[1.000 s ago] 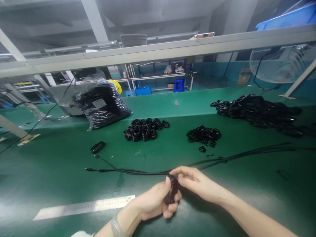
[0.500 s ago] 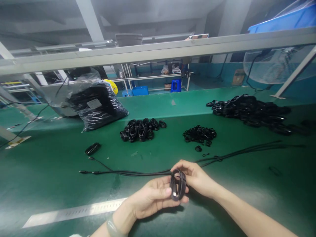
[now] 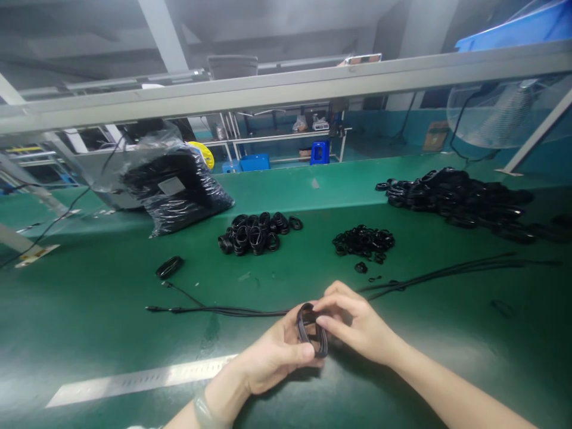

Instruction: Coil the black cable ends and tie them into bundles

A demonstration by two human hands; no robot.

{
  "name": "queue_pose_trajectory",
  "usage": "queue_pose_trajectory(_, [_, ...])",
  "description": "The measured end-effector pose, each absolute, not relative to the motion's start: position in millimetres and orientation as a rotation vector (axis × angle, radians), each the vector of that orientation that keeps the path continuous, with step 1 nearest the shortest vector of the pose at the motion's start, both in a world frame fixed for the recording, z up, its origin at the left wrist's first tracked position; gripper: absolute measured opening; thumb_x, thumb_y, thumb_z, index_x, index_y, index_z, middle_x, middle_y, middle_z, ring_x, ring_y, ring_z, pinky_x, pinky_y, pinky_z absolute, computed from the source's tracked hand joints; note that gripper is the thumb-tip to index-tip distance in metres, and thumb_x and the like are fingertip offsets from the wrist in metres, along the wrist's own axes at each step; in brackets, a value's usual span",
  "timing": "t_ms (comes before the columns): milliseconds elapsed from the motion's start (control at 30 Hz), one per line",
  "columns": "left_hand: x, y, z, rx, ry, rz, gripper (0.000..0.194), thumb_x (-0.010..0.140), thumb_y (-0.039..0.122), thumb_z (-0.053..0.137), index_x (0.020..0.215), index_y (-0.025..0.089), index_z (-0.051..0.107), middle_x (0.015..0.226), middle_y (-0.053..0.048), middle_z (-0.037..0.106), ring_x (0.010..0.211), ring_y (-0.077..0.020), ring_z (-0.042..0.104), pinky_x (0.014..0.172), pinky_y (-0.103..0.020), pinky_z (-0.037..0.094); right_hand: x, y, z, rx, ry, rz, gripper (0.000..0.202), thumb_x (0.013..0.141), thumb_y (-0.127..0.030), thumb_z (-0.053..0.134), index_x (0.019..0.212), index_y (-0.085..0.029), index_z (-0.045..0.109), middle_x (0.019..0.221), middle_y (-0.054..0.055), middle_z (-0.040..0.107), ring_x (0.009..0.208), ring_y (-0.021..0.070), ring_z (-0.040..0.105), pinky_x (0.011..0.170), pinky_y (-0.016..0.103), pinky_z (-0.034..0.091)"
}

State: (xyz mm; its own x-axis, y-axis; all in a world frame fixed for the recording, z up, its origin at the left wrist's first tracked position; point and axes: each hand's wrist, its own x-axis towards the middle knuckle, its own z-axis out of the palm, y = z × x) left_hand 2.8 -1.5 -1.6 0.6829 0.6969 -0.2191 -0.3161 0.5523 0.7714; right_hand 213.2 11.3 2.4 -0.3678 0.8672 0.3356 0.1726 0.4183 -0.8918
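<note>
the left hand (image 3: 277, 351) holds a coiled cable (image 3: 323, 343), black and oval, over the near middle of the green desk (image 3: 147, 339). its grip is closed on the loop, with the thumb across the lower near edge and the fingers behind. the right hand (image 3: 357, 325) comes in from the right, thumb and forefinger close together at the coil's upper right side; i cannot tell whether that grip has hold of a strand or only touches it. a pale bangle (image 3: 203, 410) circles the left wrist.

just beyond the hands, long black cables (image 3: 241, 311) run from left to right across the desk. a pale ruler (image 3: 143, 381) lies at near left, partly covered by the left forearm. farther left sits a single black coil (image 3: 170, 267). beyond the hands, a cluster of coils (image 3: 255, 233) stands in the middle, with a pile of small black loops (image 3: 364, 240) to its right. a large dark heap (image 3: 451, 193) lies at far right, and a clear plastic bag (image 3: 192, 199) with black contents stands at far left.
</note>
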Motion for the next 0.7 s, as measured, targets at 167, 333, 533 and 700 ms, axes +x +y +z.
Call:
queue_pose_trajectory(167, [7.6, -2.0, -8.7, 0.886, 0.628, 0.722, 0.061, 0.067, 0.021, 0.087, 0.119, 0.02, 0.054, 0.107, -0.006, 0.064, 0.094, -0.0161, 0.066, 0.079, -0.028, 0.051, 207.4, 9.1, -6.3, -0.902, -1.823, 1.037, 0.014, 0.09, -0.028, 0.063, 0.099, -0.022, 0.072, 0.09, 0.005, 0.058, 0.074, 0.0163, 0.059, 0.063, 0.029, 0.049])
queue_pose_trajectory(333, [11.7, -4.3, -7.6, 0.889, 0.686, 0.689, 0.071, 0.062, 0.021, 0.09, 0.119, 0.021, 0.048, 0.113, -0.009, 0.064, 0.088, -0.0216, 0.072, 0.076, -0.032, 0.053, 202.7, 7.9, -8.4, -0.918, -1.831, 1.058, 0.013, 0.091, -0.025, 0.061, 0.084, -0.019, 0.071, 0.083, 0.004, 0.058, 0.077, 0.0177, 0.059, 0.069, 0.031, 0.047])
queue_pose_trajectory(533, [13.0, -2.6, -8.0, 0.912, 0.793, 0.695, 0.07, 0.066, 0.021, 0.087, 0.124, 0.021, 0.048, 0.11, -0.009, 0.067, 0.084, -0.0189, 0.071, 0.077, -0.036, 0.057, 209.4, 9.3, 1.7, -0.935, -1.849, 1.217, 0.021, 0.09, -0.037, 0.064, 0.08, -0.019, 0.067, 0.082, 0.001, 0.051, 0.072, 0.0152, 0.05, 0.066, 0.029, 0.039])
queue_pose_trajectory(700, [11.5, -1.0, -11.4, 0.94, 0.821, 0.703, 0.07, 0.062, 0.014, 0.088, 0.122, 0.021, 0.052, 0.103, -0.008, 0.07, 0.088, -0.0195, 0.071, 0.079, -0.034, 0.056, 217.4, 8.8, 8.1, -0.786, -1.801, 1.58, 0.038, 0.088, -0.052, 0.064, 0.074, -0.017, 0.064, 0.082, 0.001, 0.05, 0.073, 0.0144, 0.048, 0.067, 0.027, 0.038])
